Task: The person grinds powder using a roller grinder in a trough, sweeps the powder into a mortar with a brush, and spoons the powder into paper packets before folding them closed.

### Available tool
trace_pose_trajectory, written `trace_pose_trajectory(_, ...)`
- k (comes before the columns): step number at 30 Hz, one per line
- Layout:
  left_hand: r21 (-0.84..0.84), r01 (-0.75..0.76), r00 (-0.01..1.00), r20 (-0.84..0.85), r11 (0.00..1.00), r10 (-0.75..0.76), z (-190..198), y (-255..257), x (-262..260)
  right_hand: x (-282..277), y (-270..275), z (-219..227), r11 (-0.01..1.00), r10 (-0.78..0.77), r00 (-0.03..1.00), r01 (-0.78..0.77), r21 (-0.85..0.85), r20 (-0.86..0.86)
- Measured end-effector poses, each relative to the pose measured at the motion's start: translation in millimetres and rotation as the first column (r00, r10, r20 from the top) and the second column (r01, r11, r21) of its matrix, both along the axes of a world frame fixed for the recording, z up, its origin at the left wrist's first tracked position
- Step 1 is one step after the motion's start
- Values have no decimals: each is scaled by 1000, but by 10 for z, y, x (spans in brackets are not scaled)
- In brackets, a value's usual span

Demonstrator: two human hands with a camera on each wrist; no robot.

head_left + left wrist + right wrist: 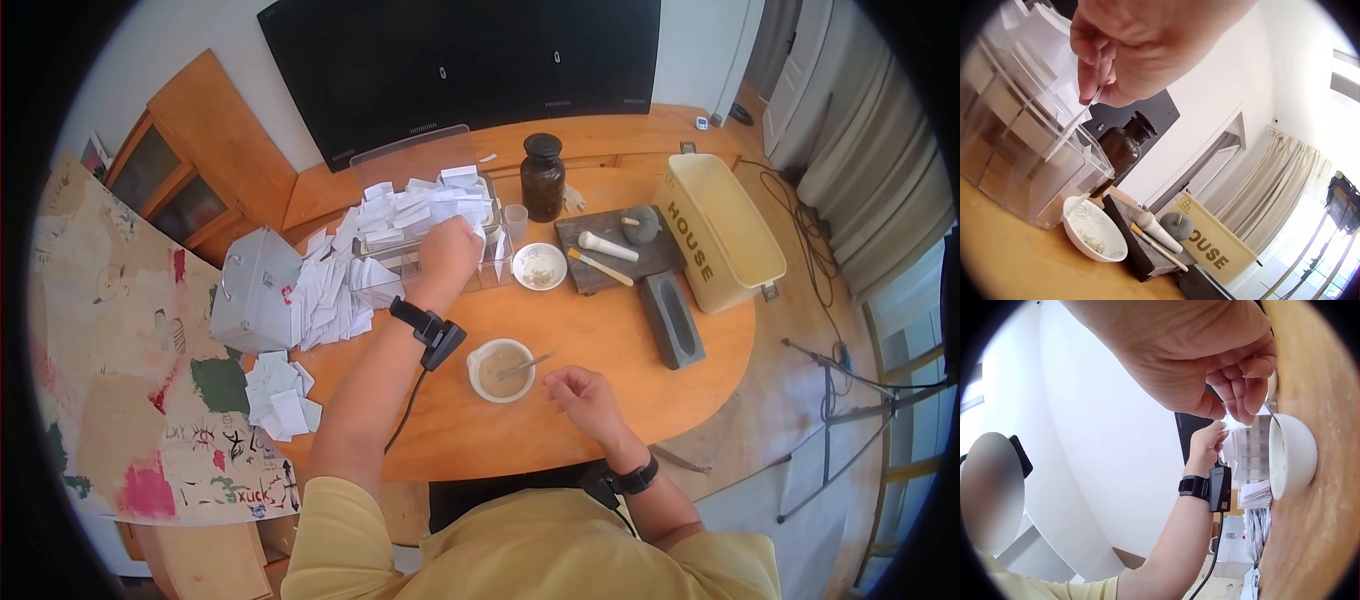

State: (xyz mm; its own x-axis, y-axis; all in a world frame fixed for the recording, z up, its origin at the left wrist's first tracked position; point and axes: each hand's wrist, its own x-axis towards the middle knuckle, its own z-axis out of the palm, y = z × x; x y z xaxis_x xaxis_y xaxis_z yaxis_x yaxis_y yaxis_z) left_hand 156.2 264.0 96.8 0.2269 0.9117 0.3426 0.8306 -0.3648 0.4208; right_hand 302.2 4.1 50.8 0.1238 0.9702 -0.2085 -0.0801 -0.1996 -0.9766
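My left hand (450, 258) reaches over a clear plastic box (1029, 169) heaped with folded white paper slips (415, 208). In the left wrist view its thumb and fingers pinch the edge of one white paper slip (1071, 130), which slants down at the box's near corner. My right hand (590, 402) hovers just right of a white bowl (1302, 456), fingers loosely curled with nothing between them. Greyish-brown paste (497, 368) lies in that bowl, and a thin metal handle (542, 358) leans out over its rim toward the right hand.
More paper slips (320, 300) pile beside a silver case (250, 295). Right of the box stand a small white dish (540, 283), a dark glass jar (542, 185) and a dark board (598, 228) with a pestle (608, 247) and brush (600, 267). Beyond are a grey trough (680, 345) and cream bin (735, 275).
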Motion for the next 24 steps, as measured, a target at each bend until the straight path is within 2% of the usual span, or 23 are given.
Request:
trace_pose_trajectory(5, -186, -41, 998, -62, 982, 30, 21, -66, 75, 23, -16, 5, 1000, 5, 999, -5, -15, 38)
trace_pose_trajectory(8, -296, -94, 985, -164, 951, 46, 48, 26, 99, 27, -21, -15, 1000, 7, 999, -6, -18, 46)
trace_pose_trajectory(11, -332, -121, 979, -194, 935, 57, 10, 130, 124, 12, -26, -28, 1000, -21, 999, 21, -8, 33)
trace_pose_trajectory(14, -243, -102, 985, -160, 965, 64, -131, 206, 120, 13, -22, -52, 1000, -27, 1000, 27, 3, 7)
trace_pose_trajectory(17, -248, -113, 977, -205, 962, 61, -166, 228, 127, 41, 1, -132, 999, -38, 999, 38, -1, 4)
trace_pose_trajectory(20, -324, -22, 995, -97, 946, -10, -50, 76, 61, 77, 77, -182, 995, -100, 990, 101, -11, 98)
trace_pose_trajectory(22, -205, 42, 998, 55, 978, -32, -88, -119, 29, 96, 145, -220, 981, -192, 973, 189, 30, 130)
trace_pose_trajectory(24, -120, 11, 989, 150, 993, 7, -107, -315, -272, 18, 287, -288, 982, -190, 969, 184, 49, 156)
